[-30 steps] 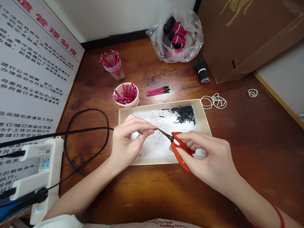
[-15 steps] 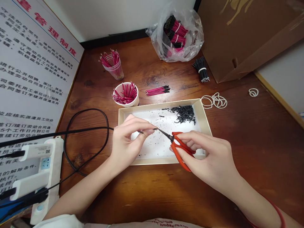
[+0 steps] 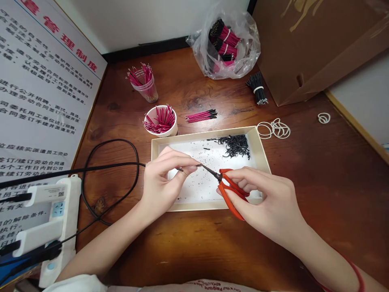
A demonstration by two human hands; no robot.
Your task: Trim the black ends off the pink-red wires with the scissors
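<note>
Thumb and forefinger of my left hand [image 3: 167, 178] pinch a short black piece of tubing [image 3: 180, 168]; its tip pokes out past the fingertips. My right hand [image 3: 264, 198] is wrapped round the red handles of a pair of scissors [image 3: 232, 190]. The narrow dark blades point left and meet the tip at my left fingers; whether they are parted is too small to tell. Both hands are over a shallow cream box [image 3: 264, 154] with a white bottom, scattered with tiny black rings. A heap of short black tubes [image 3: 237, 146] lies in its far right corner.
Behind the box stand a white cup [image 3: 172, 129] and a clear cup [image 3: 150, 95] of magenta wires. Loose wires [image 3: 201, 116], a plastic bag [image 3: 249, 61], a black wire bundle [image 3: 259, 90] and rubber bands [image 3: 278, 129] lie rightward. A power strip [image 3: 65, 231] and cables are left.
</note>
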